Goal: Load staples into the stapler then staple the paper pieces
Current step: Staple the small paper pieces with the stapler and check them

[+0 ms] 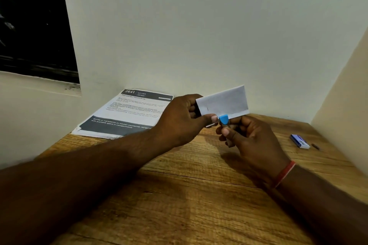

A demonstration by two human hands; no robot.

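My left hand (183, 119) pinches a small stack of white paper pieces (225, 101) by their left end, thumb on the lower edge, holding them upright above the table. My right hand (251, 141) grips a small stapler (224, 120); only its blue tip shows, set against the bottom edge of the papers. The rest of the stapler is hidden inside my fingers. A small blue-and-white staple box (300, 141) lies on the table to the right.
The wooden table (189, 195) fills the foreground. A stack of printed sheets (127, 113) lies at the back left against the wall. A tiny dark object (315, 146) lies beside the staple box. A side wall closes the right edge.
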